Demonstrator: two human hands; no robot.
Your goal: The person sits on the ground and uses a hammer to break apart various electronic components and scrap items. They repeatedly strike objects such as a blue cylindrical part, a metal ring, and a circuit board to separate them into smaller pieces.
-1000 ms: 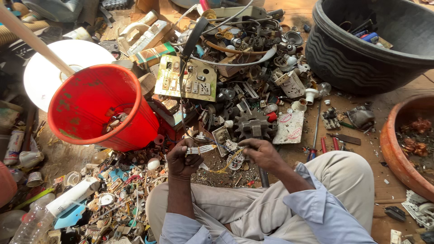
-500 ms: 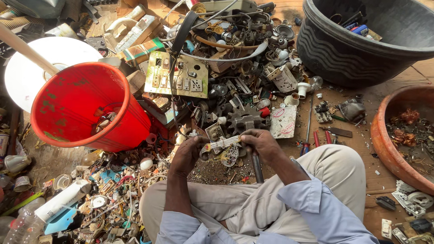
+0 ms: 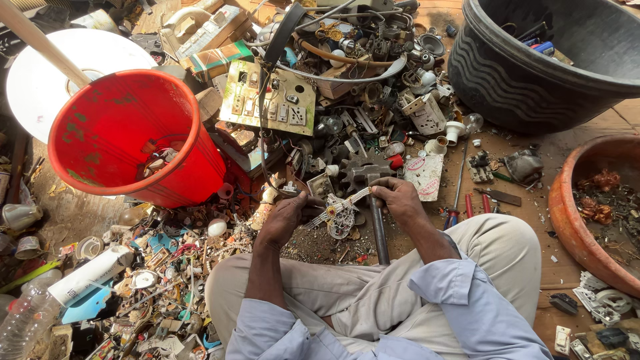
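Note:
I sit cross-legged before a heap of scrap. My left hand (image 3: 288,217) and my right hand (image 3: 395,198) together hold a small silvery scrap piece (image 3: 341,212), a thin strip with a coil of fine wire hanging under it. My left hand grips its lower left end, my right hand pinches its upper right end. Right below my right hand, a dark metal rod (image 3: 379,230) stands on the ground between my knees. A dark toothed gear (image 3: 359,170) lies just beyond my hands.
A red bucket (image 3: 100,120) with a few parts inside tilts at the left, a white disc (image 3: 47,73) behind it. A switch panel (image 3: 270,100) lies in the heap. A black tub (image 3: 533,73) stands top right, a terracotta bowl (image 3: 567,213) at the right. Screwdrivers (image 3: 457,193) lie nearby.
Both hands came closer together on the silvery piece and now hold it by its two ends. The view has shifted slightly down and left.

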